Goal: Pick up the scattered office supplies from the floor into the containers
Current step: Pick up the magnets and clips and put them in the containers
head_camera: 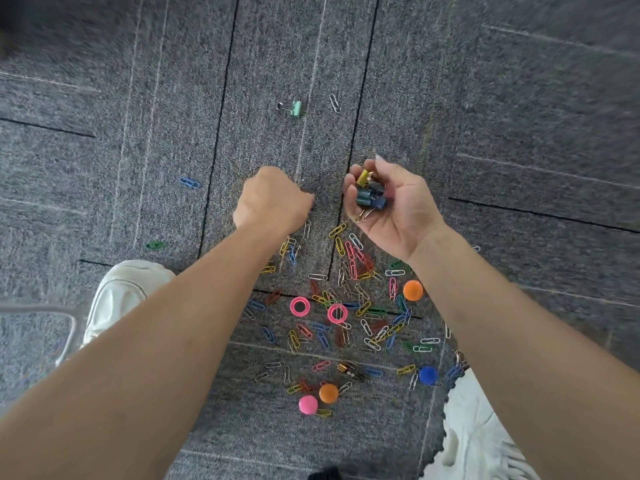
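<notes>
left hand (273,199) knuckles up, fingers curled on carpet, contents hidden | right hand (388,206) cupped, holding binder clips (369,195) | green clip (294,108) straight ahead, nearer left

A dense scatter of coloured paper clips (349,306) lies flat on the grey carpet, and the rest is placed from it. Within it sit two pink rings (300,305), an orange round magnet (412,290), a blue one (428,375), and an orange (328,393) and pink pair (308,405) at its near edge. Beyond it, a cluster of binder clips (370,195), yellow and dark blue, rests in an upturned palm. Well beyond lies a mint binder clip (293,108), a silver paper clip (334,102) beside it.
</notes>
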